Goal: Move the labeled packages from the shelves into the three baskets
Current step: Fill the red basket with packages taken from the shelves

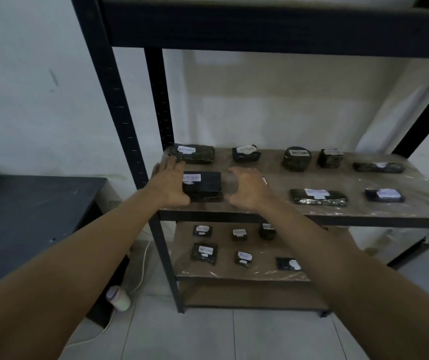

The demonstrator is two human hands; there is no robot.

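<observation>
Left hand spread, flat against black package; right hand blurred, grip unclear.

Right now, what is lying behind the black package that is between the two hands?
Behind the black package lies a flat dark package with a white label, at the shelf's back left. The left hand covers its near corner; the label is too blurred to read surely.
</observation>
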